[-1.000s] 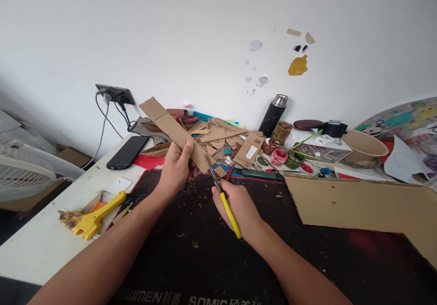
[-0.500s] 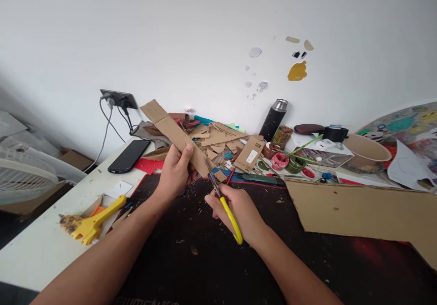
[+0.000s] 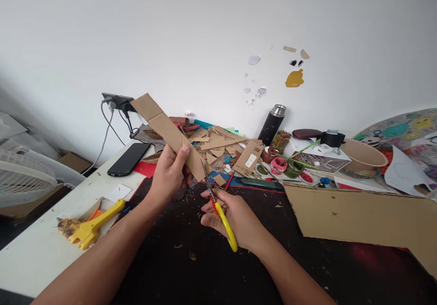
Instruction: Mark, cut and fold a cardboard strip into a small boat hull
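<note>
My left hand (image 3: 170, 166) grips a long cardboard strip (image 3: 167, 129) between thumb and fingers. The strip slants from upper left to lower right and has a crease near its upper end. In my right hand (image 3: 235, 216) is a pair of scissors (image 3: 223, 223) with a yellow handle and a bit of red inside. Its blades lie at the lower right end of the strip; whether they have cut in is hard to make out. Behind both hands lies a heap of cardboard scraps (image 3: 218, 143).
A phone (image 3: 129, 159) and a yellow glue gun (image 3: 92, 225) lie at left. Behind stand a black thermos (image 3: 272, 125) and paint pots (image 3: 279, 165). A large cardboard sheet (image 3: 355, 214) covers part of the dark mat (image 3: 191, 268) at right. A fan (image 3: 27, 177) stands far left.
The strip and my left hand have shifted slightly left in view. My right fingers have spread a little on the scissors, and red inside the handle now shows.
</note>
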`<action>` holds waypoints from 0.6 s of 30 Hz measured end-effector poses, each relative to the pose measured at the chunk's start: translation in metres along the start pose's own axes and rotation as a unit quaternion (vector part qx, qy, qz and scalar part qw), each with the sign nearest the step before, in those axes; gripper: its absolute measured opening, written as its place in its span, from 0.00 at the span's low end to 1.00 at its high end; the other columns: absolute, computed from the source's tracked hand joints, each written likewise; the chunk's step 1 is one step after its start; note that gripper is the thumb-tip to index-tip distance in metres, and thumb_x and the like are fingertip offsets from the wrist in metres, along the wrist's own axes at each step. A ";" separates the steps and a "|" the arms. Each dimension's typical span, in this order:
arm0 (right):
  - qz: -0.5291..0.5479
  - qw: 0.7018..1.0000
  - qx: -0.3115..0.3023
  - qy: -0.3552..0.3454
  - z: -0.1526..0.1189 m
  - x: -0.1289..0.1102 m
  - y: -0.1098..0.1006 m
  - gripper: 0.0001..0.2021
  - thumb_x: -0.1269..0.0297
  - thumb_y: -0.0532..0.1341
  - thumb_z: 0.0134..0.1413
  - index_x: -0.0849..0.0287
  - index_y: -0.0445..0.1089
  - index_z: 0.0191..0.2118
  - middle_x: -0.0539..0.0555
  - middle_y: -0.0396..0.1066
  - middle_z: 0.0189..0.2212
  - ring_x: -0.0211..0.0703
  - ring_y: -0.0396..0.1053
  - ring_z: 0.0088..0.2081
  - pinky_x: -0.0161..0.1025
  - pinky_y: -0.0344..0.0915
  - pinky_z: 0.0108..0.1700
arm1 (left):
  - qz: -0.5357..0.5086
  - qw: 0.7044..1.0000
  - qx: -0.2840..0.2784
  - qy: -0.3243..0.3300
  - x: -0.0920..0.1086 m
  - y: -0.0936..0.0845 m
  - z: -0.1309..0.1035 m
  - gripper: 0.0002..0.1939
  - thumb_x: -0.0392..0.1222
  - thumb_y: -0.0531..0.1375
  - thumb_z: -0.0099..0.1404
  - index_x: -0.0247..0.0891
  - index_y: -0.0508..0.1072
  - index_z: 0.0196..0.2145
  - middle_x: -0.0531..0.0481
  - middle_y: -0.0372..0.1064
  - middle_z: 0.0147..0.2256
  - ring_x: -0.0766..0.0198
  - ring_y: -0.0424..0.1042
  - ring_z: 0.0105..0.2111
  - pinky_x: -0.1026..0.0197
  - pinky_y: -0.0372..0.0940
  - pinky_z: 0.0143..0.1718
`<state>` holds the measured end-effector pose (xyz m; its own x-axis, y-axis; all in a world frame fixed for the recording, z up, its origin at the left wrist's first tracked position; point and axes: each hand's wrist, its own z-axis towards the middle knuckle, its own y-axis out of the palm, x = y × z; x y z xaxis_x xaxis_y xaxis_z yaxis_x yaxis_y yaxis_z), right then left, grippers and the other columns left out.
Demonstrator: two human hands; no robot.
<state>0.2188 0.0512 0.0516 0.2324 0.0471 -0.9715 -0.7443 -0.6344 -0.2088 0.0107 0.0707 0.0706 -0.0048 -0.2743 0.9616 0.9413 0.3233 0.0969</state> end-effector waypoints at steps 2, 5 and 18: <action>-0.009 1.000 0.001 -0.004 0.000 0.001 0.001 0.38 0.36 0.77 0.46 0.57 0.74 0.56 0.58 0.82 0.40 0.51 0.83 0.40 0.41 0.75 0.44 | 0.007 1.000 -0.007 0.009 0.003 0.002 -0.001 0.25 0.67 0.63 0.70 0.45 0.60 0.40 0.64 0.62 0.17 0.66 0.63 0.09 0.67 0.51 0.07; -0.038 0.999 0.027 -0.012 0.000 0.005 0.005 0.31 0.36 0.73 0.54 0.57 0.76 0.51 0.54 0.80 0.32 0.46 0.80 0.31 0.37 0.72 0.35 | 0.015 1.000 -0.012 0.021 0.007 0.004 -0.003 0.25 0.67 0.64 0.70 0.45 0.60 0.40 0.64 0.62 0.17 0.66 0.63 0.09 0.67 0.51 0.07; -0.112 0.990 0.082 -0.034 -0.002 0.006 0.011 0.17 0.46 0.62 0.70 0.55 0.71 0.38 0.44 0.66 0.17 0.38 0.68 0.17 0.32 0.63 0.27 | 0.041 0.999 -0.016 0.022 0.004 0.008 -0.010 0.26 0.68 0.63 0.70 0.46 0.58 0.39 0.62 0.64 0.17 0.63 0.64 0.10 0.64 0.55 0.08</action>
<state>0.2135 0.0428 0.0432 0.3648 0.2271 -0.9030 -0.7714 -0.4693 -0.4297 0.0215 0.0627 0.0728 0.0866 -0.2880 0.9537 0.9481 0.3177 0.0098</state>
